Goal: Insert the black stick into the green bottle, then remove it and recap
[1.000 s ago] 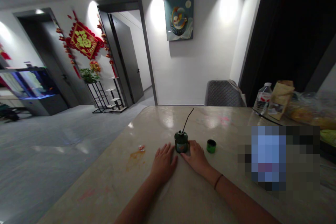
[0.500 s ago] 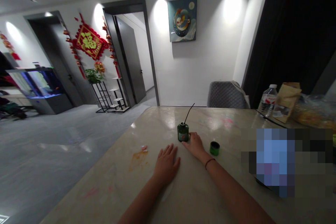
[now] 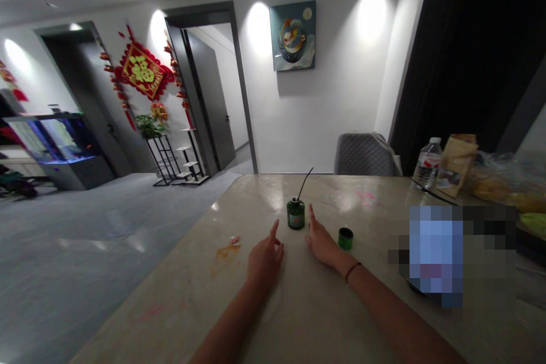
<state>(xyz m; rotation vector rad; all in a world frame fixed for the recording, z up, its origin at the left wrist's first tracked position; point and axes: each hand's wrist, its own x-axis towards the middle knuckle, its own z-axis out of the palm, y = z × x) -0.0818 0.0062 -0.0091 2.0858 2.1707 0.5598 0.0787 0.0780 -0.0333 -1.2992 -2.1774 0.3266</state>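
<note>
A small dark green bottle (image 3: pixel 296 215) with a label stands upright on the table, and a thin bent black stick (image 3: pixel 305 183) rises out of its neck. To its left, my left hand (image 3: pixel 265 257) rests with the index finger stretched out toward the bottle and the other fingers curled; it holds nothing. My right hand (image 3: pixel 323 243), a dark band on its wrist, is just right of the bottle. Its index finger points forward beside the bottle, apparently not touching it, with the other fingers bent in. A green cap (image 3: pixel 345 239) with a dark inside sits right of that hand.
The light marble-look table (image 3: pixel 205 318) carries orange and pink stains. Some small crumpled bits (image 3: pixel 234 240) lie at left. At right are a blurred-out device (image 3: pixel 435 250), a water bottle (image 3: pixel 427 164), a brown paper bag (image 3: pixel 457 164) and plastic bags (image 3: pixel 495 179). A grey chair (image 3: pixel 364 154) stands behind.
My right hand has let go of the bottle and drawn slightly right, index finger now extended. My left hand has gone from lying flat to pointing with its index finger. The view has shifted slightly.
</note>
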